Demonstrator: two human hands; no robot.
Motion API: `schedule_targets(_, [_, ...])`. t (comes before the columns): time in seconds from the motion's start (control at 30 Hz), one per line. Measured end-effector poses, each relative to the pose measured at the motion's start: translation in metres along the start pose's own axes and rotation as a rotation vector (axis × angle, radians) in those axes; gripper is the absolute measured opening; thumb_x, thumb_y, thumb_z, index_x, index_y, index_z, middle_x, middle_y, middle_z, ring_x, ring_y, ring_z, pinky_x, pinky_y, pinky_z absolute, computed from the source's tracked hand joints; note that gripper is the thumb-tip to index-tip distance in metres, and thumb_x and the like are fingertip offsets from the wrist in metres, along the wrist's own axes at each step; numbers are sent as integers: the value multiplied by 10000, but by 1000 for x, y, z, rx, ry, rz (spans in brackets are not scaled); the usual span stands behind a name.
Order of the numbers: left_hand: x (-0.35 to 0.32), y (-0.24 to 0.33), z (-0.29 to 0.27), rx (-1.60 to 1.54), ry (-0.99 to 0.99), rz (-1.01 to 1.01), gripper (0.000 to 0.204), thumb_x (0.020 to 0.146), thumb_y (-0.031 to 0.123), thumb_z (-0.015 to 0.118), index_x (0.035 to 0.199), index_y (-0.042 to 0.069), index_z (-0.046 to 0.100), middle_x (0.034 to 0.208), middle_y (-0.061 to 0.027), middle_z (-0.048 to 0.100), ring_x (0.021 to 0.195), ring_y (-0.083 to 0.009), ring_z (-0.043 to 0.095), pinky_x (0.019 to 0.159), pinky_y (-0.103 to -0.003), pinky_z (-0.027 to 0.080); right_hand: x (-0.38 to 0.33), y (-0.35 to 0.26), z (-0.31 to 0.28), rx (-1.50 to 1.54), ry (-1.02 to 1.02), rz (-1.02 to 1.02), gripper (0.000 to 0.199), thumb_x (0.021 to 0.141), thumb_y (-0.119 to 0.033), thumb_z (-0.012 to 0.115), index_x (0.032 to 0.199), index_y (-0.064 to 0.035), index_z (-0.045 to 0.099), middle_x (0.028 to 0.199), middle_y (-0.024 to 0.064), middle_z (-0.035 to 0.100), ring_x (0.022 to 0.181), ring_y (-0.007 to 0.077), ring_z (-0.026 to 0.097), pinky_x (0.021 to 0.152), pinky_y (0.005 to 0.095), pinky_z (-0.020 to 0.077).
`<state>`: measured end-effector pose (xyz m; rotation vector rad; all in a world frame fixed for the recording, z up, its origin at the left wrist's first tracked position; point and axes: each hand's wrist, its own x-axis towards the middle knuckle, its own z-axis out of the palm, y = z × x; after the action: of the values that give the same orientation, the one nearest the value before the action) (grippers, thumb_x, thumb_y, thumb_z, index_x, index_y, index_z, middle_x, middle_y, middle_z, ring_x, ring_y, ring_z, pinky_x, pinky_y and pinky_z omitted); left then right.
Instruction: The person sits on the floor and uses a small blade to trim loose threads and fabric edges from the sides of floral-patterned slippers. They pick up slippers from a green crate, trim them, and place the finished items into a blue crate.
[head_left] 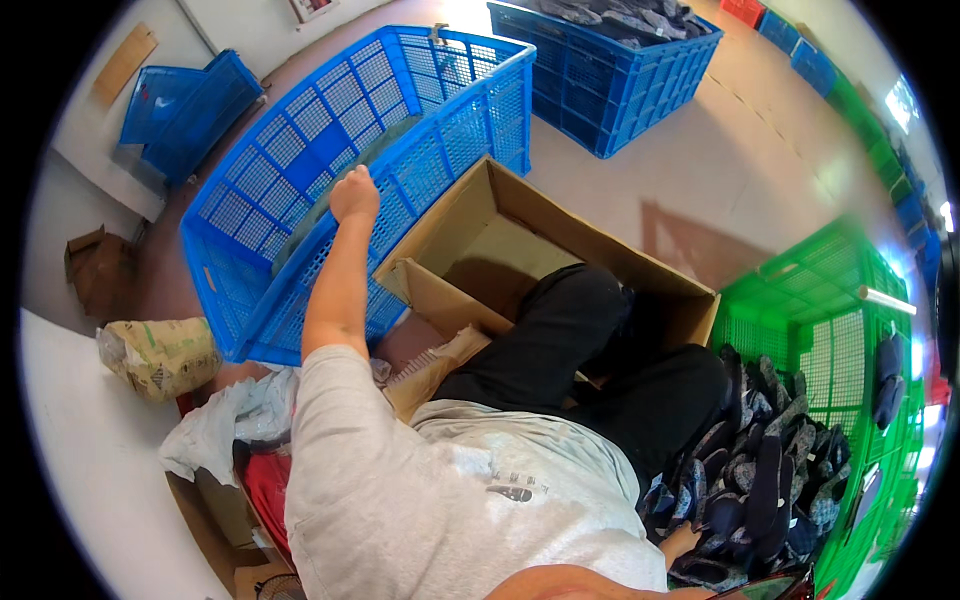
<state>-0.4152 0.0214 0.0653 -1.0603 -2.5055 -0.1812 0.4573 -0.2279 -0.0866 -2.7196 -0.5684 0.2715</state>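
- The floor [790,170] is seen as a wide stretch between the far blue crate, the cardboard box and the green crate; the most room for moving is left there.
- A large blue mesh crate [470,140] is set ahead and to the left, tilted toward the person. Its near rim is crossed by the left wrist, and its lower right side is crowded by the cardboard box. A grey-green piece [395,140] is partly seen inside, behind that rim.
- A green crate [765,300] is placed at the right; its far wall is raised well above the contents.
- A far blue crate [640,90] is heaped to its rim with grey, slipper-like pieces [610,18].
- An open cardboard box [570,235] is wedged between the blue mesh crate and the green crate; its near side is overlapped by black-trousered legs [540,345].
- Dark patterned slippers [770,480] are piled in the green crate, toward its near end and close against the legs.
- The left hand [355,195] is held at the near rim of the blue mesh crate, fingers curled inward; whether anything beyond the rim is gripped cannot be told.
- The right hand [683,540] is placed at the pile's left edge, partly hidden by the torso; fingertips are met by slippers, but how far the fingers are opened, or whether one is held, cannot be told.
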Motion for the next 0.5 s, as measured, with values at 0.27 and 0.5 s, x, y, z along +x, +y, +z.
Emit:
schedule_targets(0.27, [-31, 4, -16, -62, 50, -21, 138, 900, 124, 494, 881, 74, 621, 902, -132, 691, 867, -335, 675, 756, -474, 534, 1, 3, 1, -150, -20, 16, 502, 862, -320, 643, 1325, -131, 600, 1204, 175, 675, 1064, 384, 654, 897, 469, 507])
schedule_targets(0.5, [-24, 2, -12, -29, 153, 8, 109, 878, 161, 551, 856, 74, 612, 849, -125, 668, 804, -338, 655, 701, -482, 511, 65, 50, 14, -324, -109, -336, 475, 833, -253, 625, 1190, 61, 615, 1135, 266, 661, 1018, 435, 633, 873, 473, 498])
